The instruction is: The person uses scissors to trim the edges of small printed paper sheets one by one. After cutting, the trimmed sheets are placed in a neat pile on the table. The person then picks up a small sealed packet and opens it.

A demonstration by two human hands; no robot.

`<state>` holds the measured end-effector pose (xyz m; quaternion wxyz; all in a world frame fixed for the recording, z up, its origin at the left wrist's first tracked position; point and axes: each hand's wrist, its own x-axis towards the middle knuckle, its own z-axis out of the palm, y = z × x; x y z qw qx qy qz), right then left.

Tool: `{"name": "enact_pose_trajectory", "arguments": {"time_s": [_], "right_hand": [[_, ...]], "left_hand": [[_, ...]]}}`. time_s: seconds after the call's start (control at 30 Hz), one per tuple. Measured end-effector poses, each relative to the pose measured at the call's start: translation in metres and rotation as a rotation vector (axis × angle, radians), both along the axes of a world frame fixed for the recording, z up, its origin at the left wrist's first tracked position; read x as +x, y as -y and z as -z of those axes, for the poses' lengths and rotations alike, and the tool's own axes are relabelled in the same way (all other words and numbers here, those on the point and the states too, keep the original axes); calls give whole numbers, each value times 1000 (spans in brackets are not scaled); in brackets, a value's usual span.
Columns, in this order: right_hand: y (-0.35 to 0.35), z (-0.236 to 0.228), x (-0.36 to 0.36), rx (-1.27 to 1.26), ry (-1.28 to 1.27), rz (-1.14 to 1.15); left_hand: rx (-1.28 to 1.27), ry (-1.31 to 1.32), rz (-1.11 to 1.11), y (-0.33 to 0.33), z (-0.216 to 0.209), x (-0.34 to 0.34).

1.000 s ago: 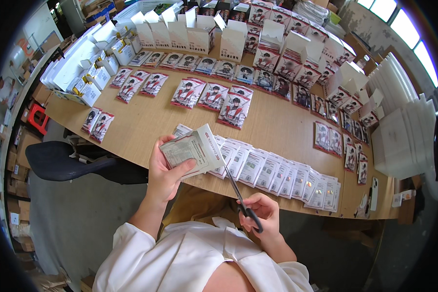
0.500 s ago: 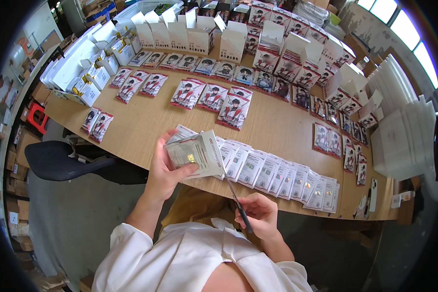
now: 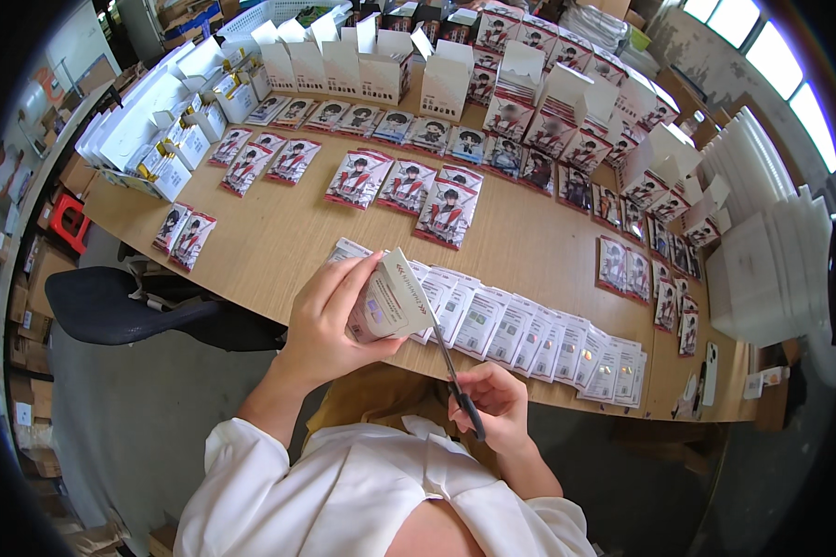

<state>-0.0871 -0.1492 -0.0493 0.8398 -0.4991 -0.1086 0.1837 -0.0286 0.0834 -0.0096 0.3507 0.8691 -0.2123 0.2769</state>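
My left hand (image 3: 330, 311) grips a small white and grey printed carton (image 3: 390, 302) over the table's near edge, fingers over its top and thumb along its lower side. In my right hand (image 3: 494, 404) is a pair of scissors (image 3: 463, 397) with black handles. Their blades point up and away from me, and the tips meet the carton's right corner; I cannot tell whether they are inside the flap. Behind and right of the carton, white printed packets (image 3: 511, 330) lie overlapped in a row, backs up.
Illustrated red and white packets (image 3: 446, 212) lie in groups across the wooden table (image 3: 288, 227). Opened white boxes (image 3: 446, 88) line the far side. Clear plastic trays (image 3: 762, 251) are stacked at the right, near a phone (image 3: 711, 373). A black chair (image 3: 97, 306) stands left.
My left hand has shifted its grip, fingers now over the carton's top, and the carton has turned and moved slightly right. The scissors have stayed almost in place at its corner.
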Motion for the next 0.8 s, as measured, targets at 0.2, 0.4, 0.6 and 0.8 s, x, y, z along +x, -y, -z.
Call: {"name": "enact_pose_trajectory", "arguments": {"time_s": [0.2, 0.4, 0.6, 0.8], "right_hand": [[3, -1, 0, -36, -15, -7], [10, 3, 0, -130, 42, -5], [12, 6, 1, -155, 70, -10], [13, 10, 2, -146, 94, -16]], "left_hand": [[114, 30, -9, -3, -6, -4], [144, 53, 6, -6, -8, -5], [174, 60, 22, -6, -7, -6], [190, 51, 39, -6, -3, -6]]}}
